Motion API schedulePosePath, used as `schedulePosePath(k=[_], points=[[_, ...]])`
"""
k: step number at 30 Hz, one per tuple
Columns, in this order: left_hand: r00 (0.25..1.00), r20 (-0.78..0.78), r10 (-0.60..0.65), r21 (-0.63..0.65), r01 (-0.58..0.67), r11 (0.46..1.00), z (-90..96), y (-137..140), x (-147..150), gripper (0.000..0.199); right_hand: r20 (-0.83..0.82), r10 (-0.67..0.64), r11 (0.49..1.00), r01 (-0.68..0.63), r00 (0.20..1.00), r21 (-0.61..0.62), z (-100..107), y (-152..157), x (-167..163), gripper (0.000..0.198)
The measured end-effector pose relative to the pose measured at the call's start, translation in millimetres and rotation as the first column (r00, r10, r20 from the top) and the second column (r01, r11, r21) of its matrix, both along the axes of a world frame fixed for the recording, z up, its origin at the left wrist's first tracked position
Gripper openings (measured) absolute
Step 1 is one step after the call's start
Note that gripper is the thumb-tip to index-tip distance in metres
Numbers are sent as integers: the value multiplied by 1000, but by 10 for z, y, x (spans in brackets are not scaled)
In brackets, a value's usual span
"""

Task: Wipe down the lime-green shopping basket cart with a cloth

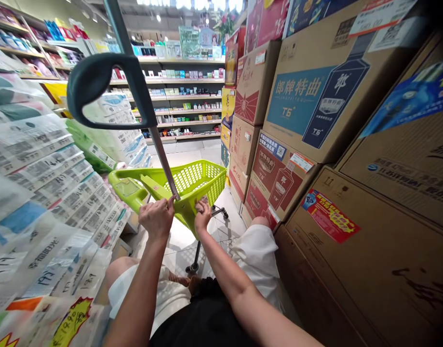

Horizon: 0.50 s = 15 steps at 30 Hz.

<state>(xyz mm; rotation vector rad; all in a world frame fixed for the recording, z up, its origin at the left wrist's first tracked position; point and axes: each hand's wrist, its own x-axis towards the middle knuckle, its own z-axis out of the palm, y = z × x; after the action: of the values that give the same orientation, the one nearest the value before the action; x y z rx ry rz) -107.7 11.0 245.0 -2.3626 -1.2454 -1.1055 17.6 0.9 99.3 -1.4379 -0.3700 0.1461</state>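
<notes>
A lime-green shopping cart with a latticed basket stands before my knees, on dark legs with small casters. From its near end a grey pole rises up and to the left, topped by a dark grey loop handle. My left hand is closed at the basket's near edge, its thumb beside the foot of the pole. Further right, my right hand has its fingers curled at the basket's near rim. Both hands seem to grip the cart; their fingertips are partly hidden. The loop handle is held by neither hand.
Cardboard cartons are stacked high close on my right. Plastic-wrapped paper packs form a tall pile on my left. Beyond the cart, shelves of small goods line the back, above a pale tiled floor.
</notes>
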Motion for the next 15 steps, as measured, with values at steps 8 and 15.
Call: schedulePosePath(k=[8,15], points=[[999,-3,32,-15,-32,999,-14,-21,59,49,58,92,994,-95,994,56,-65,-37,-102,55],[998,-8,55,6,-55,998,-54,55,12,46,29,70,991,-73,997,109,118,7,-330,55]])
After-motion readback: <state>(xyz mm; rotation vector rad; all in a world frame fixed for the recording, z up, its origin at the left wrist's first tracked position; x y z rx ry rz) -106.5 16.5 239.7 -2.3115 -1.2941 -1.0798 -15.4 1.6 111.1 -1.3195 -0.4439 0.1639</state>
